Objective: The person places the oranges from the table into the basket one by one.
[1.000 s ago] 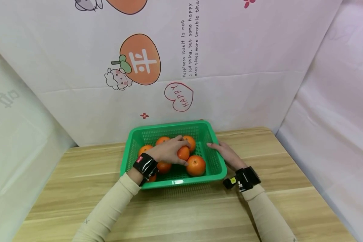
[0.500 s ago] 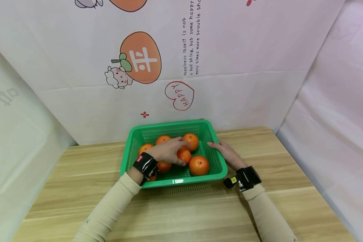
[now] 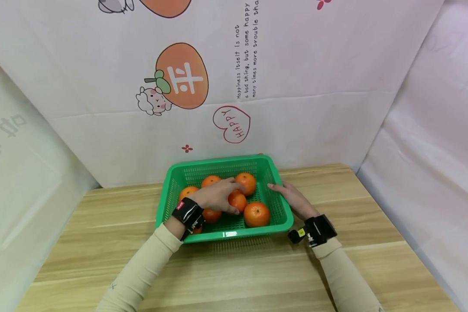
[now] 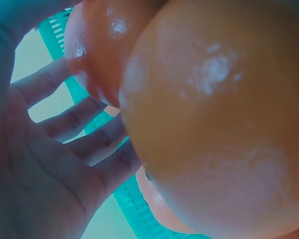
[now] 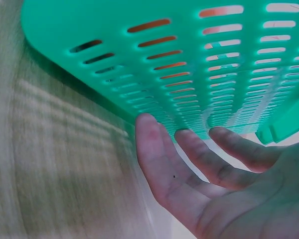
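A green plastic basket point(image 3: 238, 235) with slotted walls holds several oranges. Over its middle, my left hand point(image 3: 217, 195) grips one orange point(image 3: 238, 201), thumb on the near side and fingers on the far side. In the left wrist view the fingers reach that orange point(image 4: 97, 50), while a bigger-looking orange point(image 4: 214, 119) close to the camera covers much of the picture. My right hand point(image 3: 294, 200) holds the basket's right side, thumb over the rim. The right wrist view has its fingertips against the outer wall point(image 5: 189, 79).
One orange point(image 3: 256, 214) lies at the basket's front right, another point(image 3: 246, 183) behind the gripped one. More oranges point(image 3: 188, 192) sit along the left, partly under the left forearm. The wooden table point(image 3: 234, 277) meets a printed white cloth point(image 3: 304, 130) at the back.
The orange in my left hand has come slightly lower and nearer. The front right orange has shifted a little to the right. My right hand stays on the basket.
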`<state>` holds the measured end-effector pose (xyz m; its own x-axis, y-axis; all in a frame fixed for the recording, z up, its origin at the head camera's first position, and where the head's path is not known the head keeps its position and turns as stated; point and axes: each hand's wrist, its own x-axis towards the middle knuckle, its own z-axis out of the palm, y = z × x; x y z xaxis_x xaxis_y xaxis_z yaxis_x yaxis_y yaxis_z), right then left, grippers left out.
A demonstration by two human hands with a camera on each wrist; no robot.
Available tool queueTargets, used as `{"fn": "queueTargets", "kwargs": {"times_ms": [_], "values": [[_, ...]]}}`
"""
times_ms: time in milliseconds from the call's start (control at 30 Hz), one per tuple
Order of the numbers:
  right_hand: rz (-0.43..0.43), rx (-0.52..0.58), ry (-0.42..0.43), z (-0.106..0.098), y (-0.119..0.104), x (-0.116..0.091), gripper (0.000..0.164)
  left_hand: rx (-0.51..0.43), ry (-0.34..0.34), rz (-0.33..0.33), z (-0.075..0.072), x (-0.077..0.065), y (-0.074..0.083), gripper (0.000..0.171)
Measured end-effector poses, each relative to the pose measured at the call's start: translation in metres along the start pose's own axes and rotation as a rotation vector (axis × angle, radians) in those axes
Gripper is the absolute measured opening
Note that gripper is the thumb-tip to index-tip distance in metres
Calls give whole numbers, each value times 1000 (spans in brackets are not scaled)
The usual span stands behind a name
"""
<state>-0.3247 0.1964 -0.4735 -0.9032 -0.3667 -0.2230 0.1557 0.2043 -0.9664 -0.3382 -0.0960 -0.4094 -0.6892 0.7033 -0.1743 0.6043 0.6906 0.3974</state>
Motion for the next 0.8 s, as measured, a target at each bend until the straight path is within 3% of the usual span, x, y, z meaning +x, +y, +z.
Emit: {"fn": "queueTargets", "kwargs": {"times_ms": [300,567,800], "values": [[5,-10,10,-3,2,4,79,-39,60,8,-1,1,-1,49],[22,-3,21,-1,8,4,80,-19,217,-6,-4,-6,-8,40],[38,-23,37,-4,8,4,80,9,349,-30,-16,-18,-22,40]]}}
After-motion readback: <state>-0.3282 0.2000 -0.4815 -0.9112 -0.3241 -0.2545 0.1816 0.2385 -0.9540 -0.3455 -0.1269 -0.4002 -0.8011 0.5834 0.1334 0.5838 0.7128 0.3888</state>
